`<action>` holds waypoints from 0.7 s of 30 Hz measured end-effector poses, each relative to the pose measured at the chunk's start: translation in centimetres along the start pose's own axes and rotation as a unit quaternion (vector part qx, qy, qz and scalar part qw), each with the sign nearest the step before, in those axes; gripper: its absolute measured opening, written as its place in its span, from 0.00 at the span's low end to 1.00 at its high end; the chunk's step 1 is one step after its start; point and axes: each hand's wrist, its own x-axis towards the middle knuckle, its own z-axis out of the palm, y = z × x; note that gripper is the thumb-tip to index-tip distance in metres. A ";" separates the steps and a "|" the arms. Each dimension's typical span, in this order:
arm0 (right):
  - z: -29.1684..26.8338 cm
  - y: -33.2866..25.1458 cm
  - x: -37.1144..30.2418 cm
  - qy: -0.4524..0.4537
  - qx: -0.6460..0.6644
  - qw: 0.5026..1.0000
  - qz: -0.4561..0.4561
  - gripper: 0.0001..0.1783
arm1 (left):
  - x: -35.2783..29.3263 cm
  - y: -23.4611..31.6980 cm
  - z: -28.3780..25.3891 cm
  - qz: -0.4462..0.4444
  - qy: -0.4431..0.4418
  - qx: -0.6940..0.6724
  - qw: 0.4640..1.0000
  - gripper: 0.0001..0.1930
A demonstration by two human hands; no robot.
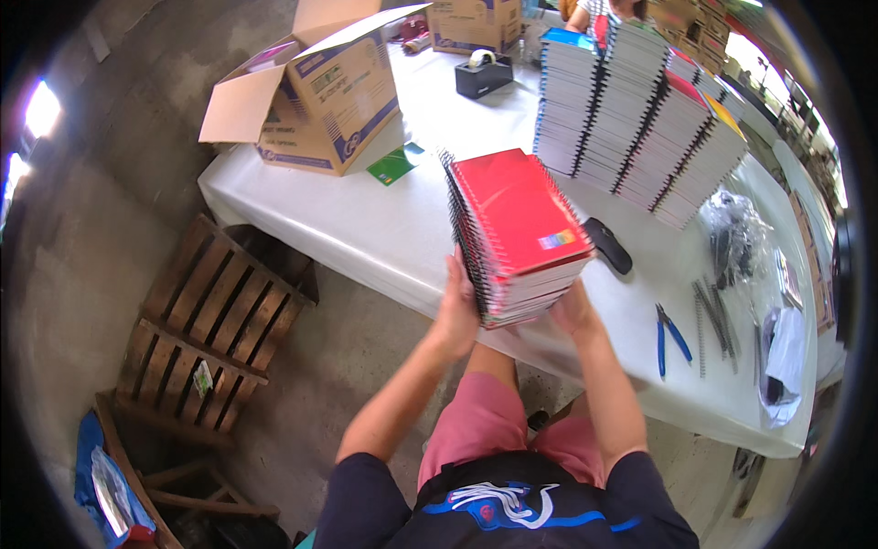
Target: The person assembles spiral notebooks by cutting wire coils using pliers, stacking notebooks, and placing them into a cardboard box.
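Evidently the stack (521, 206) of red-topped notebooks needs support from two sides: the L hand (460, 306) grasps its lower left by the coil edge, the R hand (574, 309) its near right corner, fingers mostly hidden underneath, prob. to keep the books from sliding apart. It's held at the near edge of the bench (357, 220), in front of the body; can't tell if its base touches. Coils show on both long sides, so books are prob. turned alternately to keep it level.

To the R, cutters (661, 348) lie w/ handles toward the person, prob. for easy pickup, loose coils (718, 316) just beside. A flat black thing (610, 247) lies just beyond the stack.

Farther off, a green card (395, 166) lies near the open box (334, 101), flaps spread, prob. to leave its mouth free. Piles (631, 119) of notebooks stand close together, prob. bracing each other; the tape dispenser (483, 78) sits btwn box & piles. Another person (631, 9) is partly hidden behind the piles.
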 end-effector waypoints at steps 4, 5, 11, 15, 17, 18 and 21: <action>-5.8 -1.1 5.2 -0.061 0.042 0.997 0.014 0.29 | 0.0 -6.2 3.6 0.194 0.186 0.067 0.961 0.36; -6.4 -1.9 6.4 -0.063 0.046 0.997 0.020 0.29 | -0.2 -6.9 4.7 0.207 0.222 0.031 0.952 0.36; -8.2 -2.7 8.7 -0.044 0.078 0.996 0.007 0.29 | -0.9 -10.2 4.7 0.281 0.283 0.187 0.898 0.41; -8.2 -2.5 4.4 -0.012 0.118 0.992 -0.044 0.29 | -4.7 -5.2 1.0 0.301 0.248 0.253 0.885 0.52; -4.4 -2.4 0.7 0.097 0.111 0.986 -0.077 0.29 | -5.3 -1.4 -2.3 0.292 0.221 0.413 0.834 0.55; -1.8 -2.2 -0.9 0.181 0.160 0.967 -0.084 0.29 | -4.7 0.9 -3.7 0.292 0.180 0.475 0.810 0.55; 0.3 0.2 -5.7 0.110 0.179 0.975 -0.069 0.31 | -1.9 4.2 -5.3 0.217 0.055 0.574 0.788 0.51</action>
